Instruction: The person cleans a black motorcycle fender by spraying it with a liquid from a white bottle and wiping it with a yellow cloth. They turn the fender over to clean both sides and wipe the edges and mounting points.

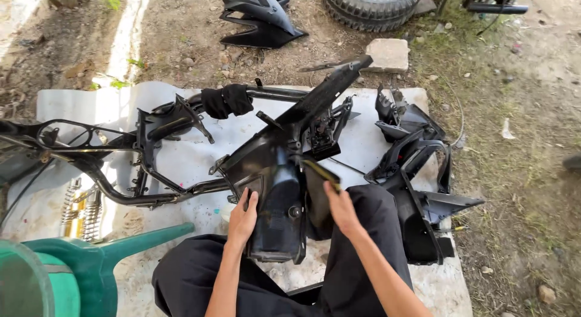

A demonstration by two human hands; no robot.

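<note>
**Scooter stripped to its frame**

A black plastic fender panel (275, 196), still on the bare frame (121, 171), is gripped at its edge by the left hand (243, 215); a dark flat tool (321, 171) is clasped by the right hand (340, 207); removed fairings (417, 171) lie alongside.

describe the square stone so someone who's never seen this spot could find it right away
Start at the grey mat spread on the dirt under the black scooter frame. Just past its far edge, below the tyre, lies the stone block. It is the only pale, flat-topped, squarish thing among black plastic panels.
</note>
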